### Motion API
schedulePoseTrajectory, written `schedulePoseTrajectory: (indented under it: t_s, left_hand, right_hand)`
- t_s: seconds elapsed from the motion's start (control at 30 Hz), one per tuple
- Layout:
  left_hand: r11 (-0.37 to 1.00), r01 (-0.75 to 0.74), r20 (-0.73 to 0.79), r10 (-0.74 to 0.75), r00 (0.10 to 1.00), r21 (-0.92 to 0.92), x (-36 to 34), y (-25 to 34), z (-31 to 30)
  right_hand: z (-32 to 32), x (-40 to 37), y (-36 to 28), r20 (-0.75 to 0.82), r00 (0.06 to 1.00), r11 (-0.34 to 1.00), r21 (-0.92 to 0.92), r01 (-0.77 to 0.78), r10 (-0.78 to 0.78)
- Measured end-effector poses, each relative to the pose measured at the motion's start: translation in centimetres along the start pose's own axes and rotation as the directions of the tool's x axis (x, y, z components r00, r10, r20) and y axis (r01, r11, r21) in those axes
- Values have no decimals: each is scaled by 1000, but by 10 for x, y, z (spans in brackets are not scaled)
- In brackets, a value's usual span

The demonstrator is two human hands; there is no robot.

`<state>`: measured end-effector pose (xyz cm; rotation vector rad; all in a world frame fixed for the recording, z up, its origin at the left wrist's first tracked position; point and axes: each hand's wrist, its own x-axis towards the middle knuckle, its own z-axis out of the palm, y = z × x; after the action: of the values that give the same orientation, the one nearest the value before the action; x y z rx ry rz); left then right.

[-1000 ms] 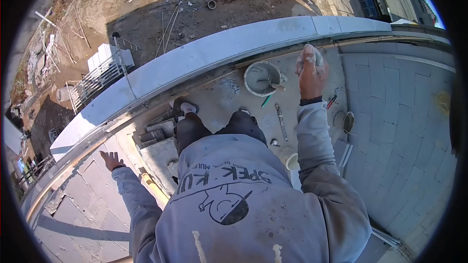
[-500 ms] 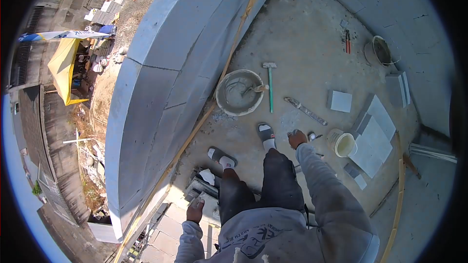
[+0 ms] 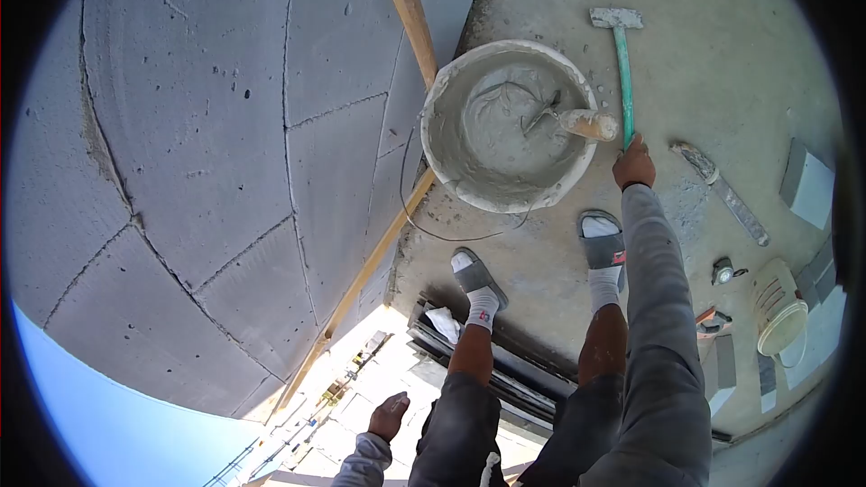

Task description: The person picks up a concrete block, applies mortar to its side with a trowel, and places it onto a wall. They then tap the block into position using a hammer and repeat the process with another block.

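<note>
Gripping the green-handled tool (image 3: 624,72) by its end, the right hand (image 3: 635,165) nears the tub's rim (image 3: 550,199), bare floor (image 3: 726,63) ahead.

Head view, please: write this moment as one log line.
right hand: gripping green-handled mallet; left hand: nothing visibly held; wooden-handled trowel: in mortar bucket

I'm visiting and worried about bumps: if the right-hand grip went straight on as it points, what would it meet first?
Probably the green-handled tool: it seems to touch the right-hand grip, though depth is unclear.
</note>
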<state>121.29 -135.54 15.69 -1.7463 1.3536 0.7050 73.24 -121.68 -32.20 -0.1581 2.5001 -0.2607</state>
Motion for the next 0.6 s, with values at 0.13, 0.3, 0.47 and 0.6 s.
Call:
schedulePoseTrajectory:
  t_s: [0.13, 0.3, 0.47, 0.6]
  left_hand:
    - [976, -71, 61, 86, 994, -206, -19, 26, -3]
    - [976, -198, 114, 208, 971, -95, -68, 59, -17]
    - [891, -421, -47, 420, 906, -171, -133, 54, -44]
    - [851, -341, -61, 347, 936, -400, -152, 5, -64]
  right_hand:
    - [-51, 9, 15, -6, 986, 976, 145, -164, 166]
    - [-221, 13, -12, 346, 934, 813, 516, -269, 90]
    - [-362, -124, -8, 189, 978, 823, 566, -39, -84]
    - [-450, -268, 28, 122, 980, 802, 595, 52, -154]
